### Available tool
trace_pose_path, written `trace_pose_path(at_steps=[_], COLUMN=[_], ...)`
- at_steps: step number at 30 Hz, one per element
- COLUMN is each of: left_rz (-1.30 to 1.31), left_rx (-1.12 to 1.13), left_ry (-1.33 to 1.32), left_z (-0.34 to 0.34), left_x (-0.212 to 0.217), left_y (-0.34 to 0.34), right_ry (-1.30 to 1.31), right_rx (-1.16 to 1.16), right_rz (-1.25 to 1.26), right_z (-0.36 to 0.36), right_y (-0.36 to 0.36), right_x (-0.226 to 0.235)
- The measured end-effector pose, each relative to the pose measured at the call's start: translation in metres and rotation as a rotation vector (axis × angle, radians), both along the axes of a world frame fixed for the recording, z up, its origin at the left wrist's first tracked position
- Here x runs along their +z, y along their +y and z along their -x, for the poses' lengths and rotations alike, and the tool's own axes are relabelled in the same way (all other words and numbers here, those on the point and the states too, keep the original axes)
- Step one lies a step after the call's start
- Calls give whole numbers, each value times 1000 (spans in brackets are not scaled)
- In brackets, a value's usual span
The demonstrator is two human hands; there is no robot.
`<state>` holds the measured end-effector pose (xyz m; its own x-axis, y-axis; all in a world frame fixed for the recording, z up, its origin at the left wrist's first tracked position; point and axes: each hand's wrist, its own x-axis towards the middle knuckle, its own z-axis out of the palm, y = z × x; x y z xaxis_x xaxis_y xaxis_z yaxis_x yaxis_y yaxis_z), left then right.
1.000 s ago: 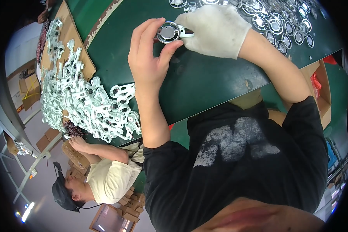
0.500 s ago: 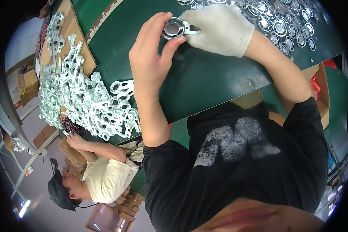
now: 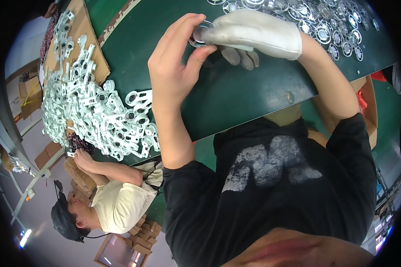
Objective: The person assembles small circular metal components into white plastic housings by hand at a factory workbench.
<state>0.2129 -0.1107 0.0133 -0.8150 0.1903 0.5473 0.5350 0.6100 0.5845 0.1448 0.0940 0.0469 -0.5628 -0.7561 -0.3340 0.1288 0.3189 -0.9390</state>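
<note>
Pinching one ring (image 3: 199, 35) between bare left hand (image 3: 176, 73) and gloved right hand (image 3: 254, 38); thin fingertip hold, likely slipping onto mat (image 3: 236, 95).

Bright, even overhead light; soft shadows; glints on metal parts (image 3: 329, 26); strong fisheye bending, black vignette at rim.

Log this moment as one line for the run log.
left hand: bare, pinching round metal part | right hand: white glove, gripping same part | surface: green table | left: heap of white brackets
</note>
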Motion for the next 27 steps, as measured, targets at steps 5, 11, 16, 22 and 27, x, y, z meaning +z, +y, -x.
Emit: trace_pose_path(at_steps=[5, 11, 16, 22, 27], left_rz=[35, -189, -790, -770, -789], left_rx=[-32, -118, -283, -328, -319], left_ry=[8, -65, -257, -153, -192], left_z=[1, 1, 1, 4, 7], left_x=[0, -2, -17, -26, -21], left_y=[1, -1, 15, 15, 5], right_ry=[-44, 243, 495, 1165, 1172], right_rx=[2, -76, -140, -203, -240], right_rz=[-127, 139, 50, -182, -143], right_z=[2, -7, -17, -29, -26], right_y=[-5, -14, -15, -18, -18], right_x=[-12, -25, -36, -42, -42])
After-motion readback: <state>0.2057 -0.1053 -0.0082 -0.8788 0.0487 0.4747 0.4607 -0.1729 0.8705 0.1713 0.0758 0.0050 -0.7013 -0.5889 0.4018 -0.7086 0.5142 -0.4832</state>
